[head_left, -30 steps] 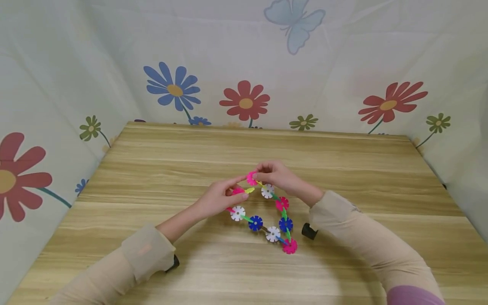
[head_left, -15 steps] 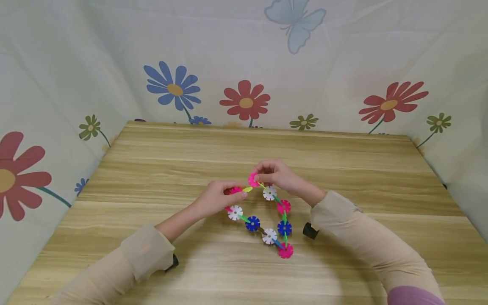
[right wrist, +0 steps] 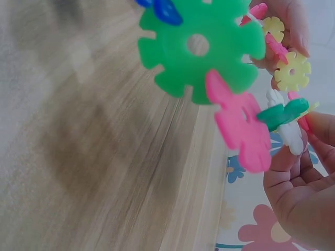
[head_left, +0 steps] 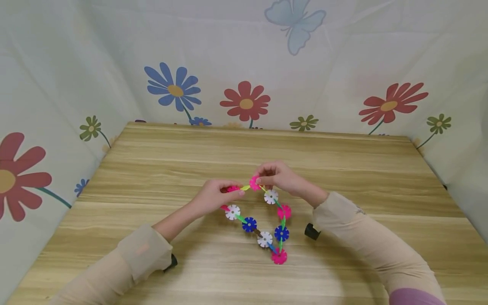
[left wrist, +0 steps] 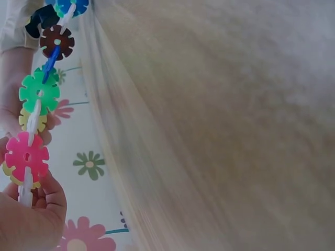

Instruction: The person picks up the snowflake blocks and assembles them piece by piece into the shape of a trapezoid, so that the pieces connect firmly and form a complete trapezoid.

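Note:
A loop of slotted plastic snowflake discs hangs between both hands in the head view, pink, white, blue, green and yellow pieces set edge to edge. My left hand (head_left: 213,197) pinches the loop's left end by a pink disc (head_left: 233,189), partly covered by the fingers. Across the top, my right hand (head_left: 280,176) grips another pink disc (head_left: 255,183) between thumb and fingers. A yellow disc (head_left: 245,187), seen nearly edge-on, bridges the two pink ones. A further pink disc (head_left: 279,256) forms the loop's lowest corner. The right wrist view has a green disc (right wrist: 201,49) close up.
The wood-grain table (head_left: 152,156) lies beneath the hands. Behind it rises a pale flower-printed cloth (head_left: 213,38), also at both sides. A black wrist mount (head_left: 312,231) shows beside the right sleeve, another (head_left: 171,262) below the left cuff.
My left hand has drawn slightly left, its fingertips leaving the top pink disc. The yellow disc now meets that pink disc. The loop's lower corner has swung down and left.

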Tool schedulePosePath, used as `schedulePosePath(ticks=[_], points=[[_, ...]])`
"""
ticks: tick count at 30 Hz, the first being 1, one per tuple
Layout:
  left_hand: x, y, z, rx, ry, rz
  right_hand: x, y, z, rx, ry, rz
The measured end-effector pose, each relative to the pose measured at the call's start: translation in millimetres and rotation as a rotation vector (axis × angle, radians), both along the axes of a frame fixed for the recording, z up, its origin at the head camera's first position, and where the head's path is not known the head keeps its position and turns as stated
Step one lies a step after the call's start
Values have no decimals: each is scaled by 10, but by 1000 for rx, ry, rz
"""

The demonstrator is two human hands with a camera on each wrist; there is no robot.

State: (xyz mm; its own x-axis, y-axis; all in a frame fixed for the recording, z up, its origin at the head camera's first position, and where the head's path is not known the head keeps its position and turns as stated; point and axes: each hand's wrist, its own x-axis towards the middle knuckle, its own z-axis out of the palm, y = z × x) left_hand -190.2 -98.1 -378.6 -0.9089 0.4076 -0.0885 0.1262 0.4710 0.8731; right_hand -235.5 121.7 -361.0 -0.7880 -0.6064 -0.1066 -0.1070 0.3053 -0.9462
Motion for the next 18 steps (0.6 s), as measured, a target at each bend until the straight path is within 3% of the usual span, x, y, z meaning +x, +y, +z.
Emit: schedulePosePath(ticks=[11,18], points=[[-8,-12,22,3,-50,-10,14,4,-8,-7,11,55],[-1,-21,32,-7,-43,-43,29,6,-13,-19,28,81]])
